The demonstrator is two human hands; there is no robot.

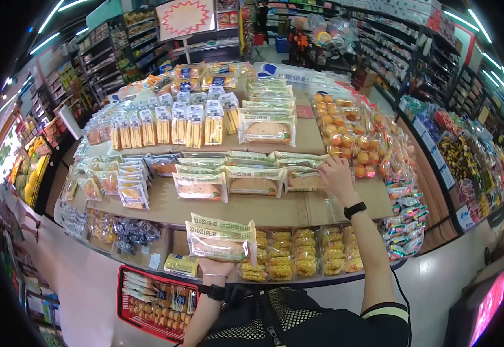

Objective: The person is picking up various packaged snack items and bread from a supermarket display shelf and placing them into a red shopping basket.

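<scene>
My left hand point(217, 267) supports a small stack of bread packets point(220, 240) from below, in front of the display's near edge. At least two packets overlap there, in clear wrappers with pale green tops and printed lettering. My right hand point(337, 175) reaches over the display, its fingers bent around the right end of another bread packet point(304, 180). That packet stands at the right of a row of similar ones, beside a middle bread packet point(255, 182) and a left bread packet point(201, 185). My right fingertips are partly hidden.
A red basket point(126, 315) holding packaged baked goods is at lower left. Wrapped sandwiches point(194, 124) stand at the back left, bagged round buns point(367, 144) at right. Clear packs of yellow snacks point(306, 254) line the lower front shelf. Stocked shelves surround the display.
</scene>
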